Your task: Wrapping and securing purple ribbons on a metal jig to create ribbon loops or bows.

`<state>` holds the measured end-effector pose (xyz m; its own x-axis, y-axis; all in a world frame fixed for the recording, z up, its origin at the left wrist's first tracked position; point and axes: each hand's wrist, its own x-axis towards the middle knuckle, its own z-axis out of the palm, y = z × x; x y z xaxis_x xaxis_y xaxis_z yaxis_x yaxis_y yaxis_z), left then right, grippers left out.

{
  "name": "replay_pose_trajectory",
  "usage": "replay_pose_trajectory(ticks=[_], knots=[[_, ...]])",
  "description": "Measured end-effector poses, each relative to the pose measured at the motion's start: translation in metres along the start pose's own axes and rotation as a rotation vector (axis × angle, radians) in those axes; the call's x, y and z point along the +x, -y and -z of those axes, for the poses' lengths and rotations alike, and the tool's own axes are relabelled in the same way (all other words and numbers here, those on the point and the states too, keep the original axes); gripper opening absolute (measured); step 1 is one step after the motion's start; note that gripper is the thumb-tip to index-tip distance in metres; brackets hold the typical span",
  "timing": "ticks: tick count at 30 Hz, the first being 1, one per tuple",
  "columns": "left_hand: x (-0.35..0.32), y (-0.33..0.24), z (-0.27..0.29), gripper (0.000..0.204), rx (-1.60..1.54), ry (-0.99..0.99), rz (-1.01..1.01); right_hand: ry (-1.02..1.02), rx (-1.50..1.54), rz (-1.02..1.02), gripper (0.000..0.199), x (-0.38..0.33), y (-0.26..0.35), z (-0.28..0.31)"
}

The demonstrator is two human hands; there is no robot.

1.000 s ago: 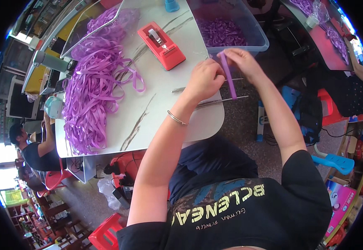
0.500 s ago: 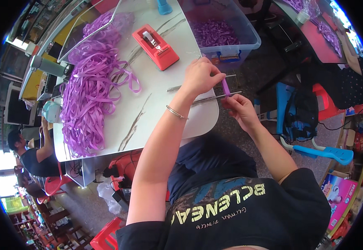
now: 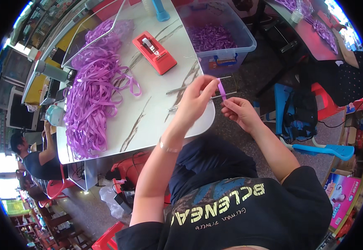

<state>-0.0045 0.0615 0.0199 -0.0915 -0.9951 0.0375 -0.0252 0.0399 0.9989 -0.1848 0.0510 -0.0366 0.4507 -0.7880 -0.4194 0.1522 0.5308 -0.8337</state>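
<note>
Two thin metal rods (image 3: 233,93) stick out past the right edge of the table, with a short length of purple ribbon (image 3: 222,89) running across them. My right hand (image 3: 240,111) pinches the lower end of this ribbon between thumb and fingers. By the ribbon's upper end is my left hand (image 3: 199,96), slightly blurred, its fingers bent and its thumb against the ribbon. A large loose heap of purple ribbon (image 3: 92,91) lies on the table's left side. Between heap and hands stands a red tape dispenser (image 3: 155,53).
The white marbled table (image 3: 137,133) has a rounded right corner. Beyond it stands a clear plastic bin (image 3: 246,46) with purple pieces inside. A blue chair (image 3: 282,109) with a dark backpack (image 3: 301,118) is at right. Other people sit at far left and upper right.
My left hand has shifted left and down a little, away from the rods' outer ends. My right hand stays pinched on the ribbon's lower end. The view has tilted slightly.
</note>
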Motion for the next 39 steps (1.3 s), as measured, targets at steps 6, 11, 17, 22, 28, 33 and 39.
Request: replay_pose_trajectory(ticks=[6,11,17,22,28,33,39], knots=[[-0.056,0.006,-0.016,0.042,-0.924,0.071,0.572,0.071,-0.119,0.078,0.017,-0.004,0.006,-0.002],[-0.046,0.008,-0.035,0.034,-1.164,0.164,0.586,0.05,-0.102,0.093,0.017,-0.005,0.008,-0.009],[-0.037,0.011,-0.038,0.015,-1.336,0.129,0.575,0.023,-0.133,0.123,0.021,-0.007,0.014,-0.004],[-0.043,0.012,-0.032,0.02,-1.352,0.169,0.537,0.25,-0.566,-0.103,0.026,-0.001,0.052,0.011],[-0.045,0.025,-0.027,0.027,-1.434,0.261,0.455,0.298,-0.612,0.326,0.02,0.034,0.119,-0.036],[-0.043,0.031,-0.027,0.025,-1.435,0.362,0.401,0.251,-0.771,0.595,0.022,0.126,0.136,-0.09],[-0.046,0.035,-0.026,0.027,-1.409,0.38,0.361,0.286,-0.909,0.262,0.021,0.164,0.145,-0.13]])
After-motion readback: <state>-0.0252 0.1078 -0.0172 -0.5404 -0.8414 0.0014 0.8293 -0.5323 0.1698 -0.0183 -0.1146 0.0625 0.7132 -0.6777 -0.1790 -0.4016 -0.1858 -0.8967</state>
